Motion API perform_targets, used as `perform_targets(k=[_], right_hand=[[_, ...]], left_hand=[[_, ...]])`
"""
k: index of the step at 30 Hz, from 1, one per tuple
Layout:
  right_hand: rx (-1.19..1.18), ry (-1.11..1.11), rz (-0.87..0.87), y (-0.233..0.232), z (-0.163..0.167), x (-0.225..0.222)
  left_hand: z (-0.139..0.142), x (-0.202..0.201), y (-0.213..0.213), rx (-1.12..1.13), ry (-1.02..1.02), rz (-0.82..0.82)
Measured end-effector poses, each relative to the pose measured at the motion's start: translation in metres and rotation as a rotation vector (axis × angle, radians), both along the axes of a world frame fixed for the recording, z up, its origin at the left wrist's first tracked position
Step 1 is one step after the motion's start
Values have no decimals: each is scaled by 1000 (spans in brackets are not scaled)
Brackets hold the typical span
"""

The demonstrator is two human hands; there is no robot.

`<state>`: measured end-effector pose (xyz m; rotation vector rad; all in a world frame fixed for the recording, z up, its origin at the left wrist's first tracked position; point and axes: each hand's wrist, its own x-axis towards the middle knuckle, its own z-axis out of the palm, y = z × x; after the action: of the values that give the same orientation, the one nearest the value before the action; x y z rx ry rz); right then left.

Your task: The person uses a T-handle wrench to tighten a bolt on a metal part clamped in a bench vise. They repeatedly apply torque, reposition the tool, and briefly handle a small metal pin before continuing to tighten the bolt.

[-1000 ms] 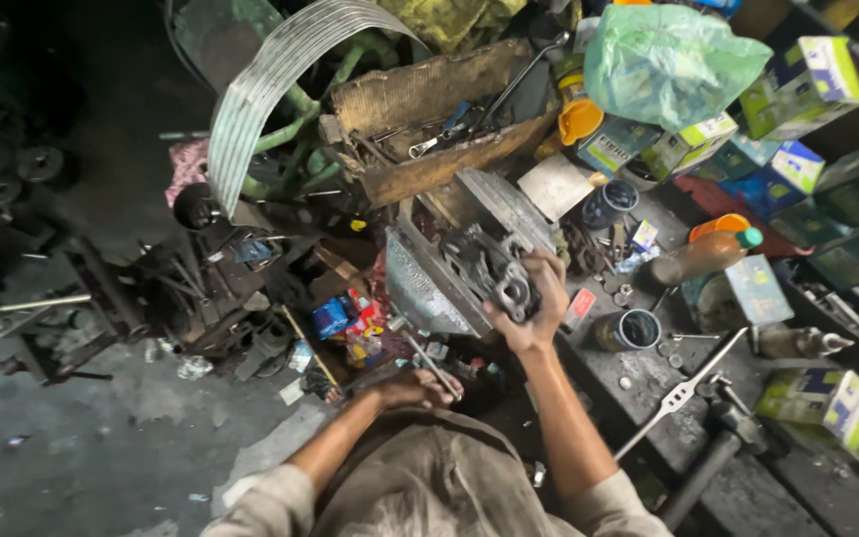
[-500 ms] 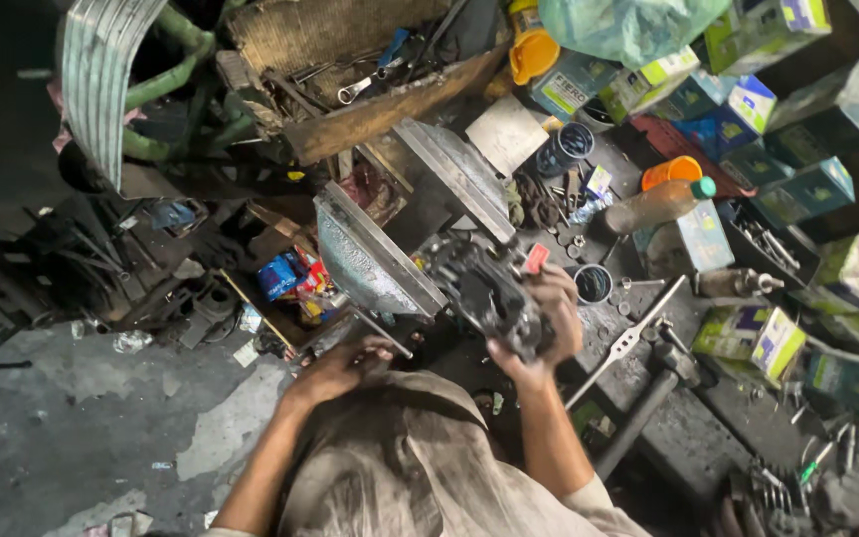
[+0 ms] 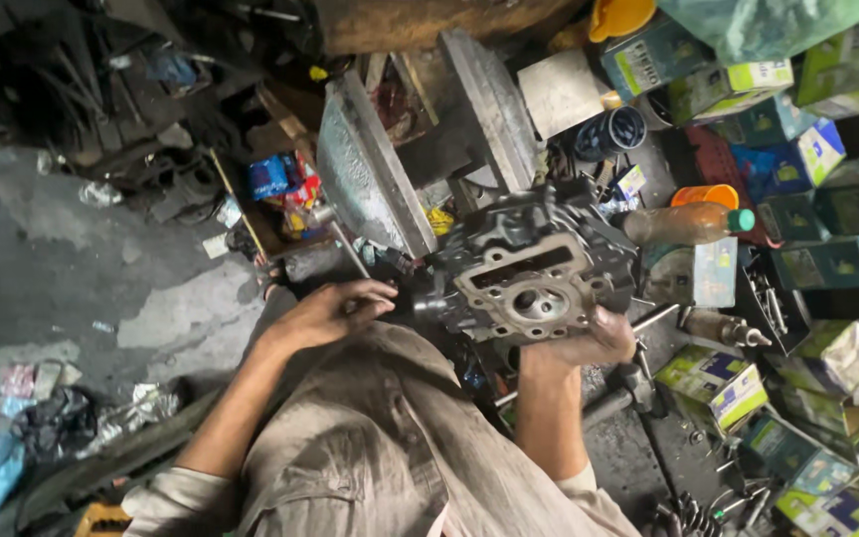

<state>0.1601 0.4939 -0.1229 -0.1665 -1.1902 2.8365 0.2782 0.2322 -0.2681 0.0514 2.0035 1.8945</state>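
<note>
Currently, the right hand (image 3: 589, 340) grips the lower edge of a grey metal cylinder head (image 3: 529, 268), fingers curled under it, holding it tilted above the cluttered tabletop (image 3: 668, 447). The left hand (image 3: 335, 310) rests just beside the casting's left end, fingers bent around a thin metal rod (image 3: 350, 254). An amber plastic bottle (image 3: 683, 224) lies near, among green cartons (image 3: 713, 378).

— The engine part (image 3: 534, 273) the person lifts is dull grey metal, darkened with grime.

— And the bottle (image 3: 683, 224)?

— Brownish, with a green cap (image 3: 741, 220); the cup (image 3: 705, 194) behind it is orange.

— The boxes (image 3: 718, 383)?

— Green, white and yellow — the shirt (image 3: 390, 447) is faded khaki, the packets (image 3: 285, 184) blue and red
</note>
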Motion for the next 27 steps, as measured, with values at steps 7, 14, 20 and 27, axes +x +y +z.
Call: perform_targets(k=[7,14,20,27], right_hand=[[-62,-280,334,-46,4,16],[-83,-211,645,-121,0,57],[-38,-66,666,-193,-36,107],[296,337,656,-255,-107,171]], left_hand=[[-6,41,16,396,168,564],[13,111,-19,1011,158,721],[7,177,-71,685,-20,790],[-58,247,-179,535,-585,486]])
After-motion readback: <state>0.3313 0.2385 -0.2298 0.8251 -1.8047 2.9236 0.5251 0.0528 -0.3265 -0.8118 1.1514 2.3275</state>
